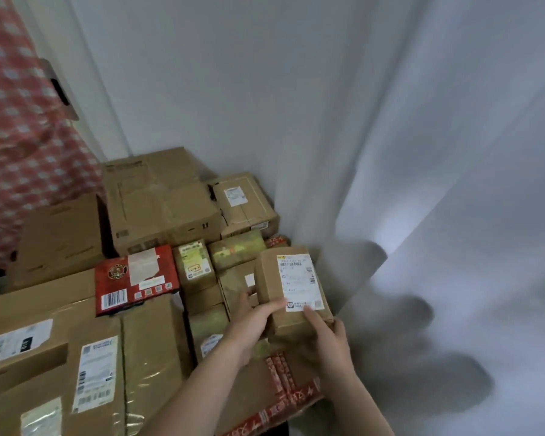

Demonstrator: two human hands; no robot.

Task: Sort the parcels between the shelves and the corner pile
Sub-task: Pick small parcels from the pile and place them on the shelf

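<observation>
A corner pile [170, 278] of parcels fills the angle where two pale walls meet; whatever it rests on is hidden beneath the boxes. At the back corner sits a large brown carton [161, 199], with a smaller labelled box [244, 204] touching its right side against the wall. In front lie a red box [136, 278] (barcode facing up) and several small greenish packets [195, 265]. Wide taped cartons [76, 357] crowd the near left edge, and a box with red printed tape [283, 379] lies at the near right.
</observation>
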